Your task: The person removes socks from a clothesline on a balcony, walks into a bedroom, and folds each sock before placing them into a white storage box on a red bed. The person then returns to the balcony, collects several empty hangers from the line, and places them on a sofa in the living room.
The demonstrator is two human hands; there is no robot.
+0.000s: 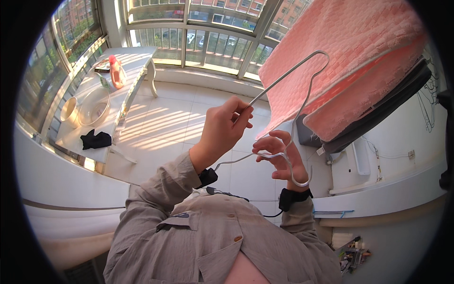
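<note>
A silver wire clothes hanger (308,92) is in front of me, tilted, its hook hanging by my right wrist. My left hand (221,127) is closed, pinching one long side of the wire between thumb and fingers. My right hand (288,158) has its fingers loosely curled about the wire near the neck of the hanger. Just beyond the hanger hangs a pink textured towel (345,52), folded over so that two layers show. The hanger's far end overlaps the towel in view; whether they touch I cannot tell.
Dark cloth (378,111) hangs behind the towel. On the left, a white table (135,53) bears a pink bottle (117,73), a clear basin (85,112), a cream bowl (69,110) and a black cloth (96,140). Several wire hangers (428,102) hang far right. Windows (217,45) line the far side.
</note>
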